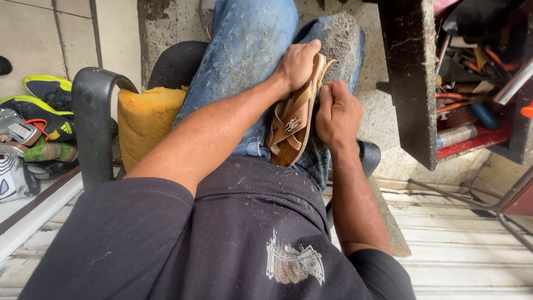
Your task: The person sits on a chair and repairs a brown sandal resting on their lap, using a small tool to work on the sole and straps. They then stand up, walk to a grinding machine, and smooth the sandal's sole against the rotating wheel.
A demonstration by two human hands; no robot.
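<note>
Left grip (297, 64) around sandal (291, 125) toe end

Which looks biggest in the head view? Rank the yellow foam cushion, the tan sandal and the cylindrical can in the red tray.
1. Yellow foam cushion, partly hidden.
2. Tan sandal, close in size to the cushion and partly covered by hands, so unsure.
3. Cylindrical can, clearly smallest.

A pile of shoes (33, 130) lies on the left, beside a black chair arm (94, 119) and yellow foam (145, 116). On the right, a messy red tool tray (477, 83) holds tools and a spray can (456, 135).
</note>
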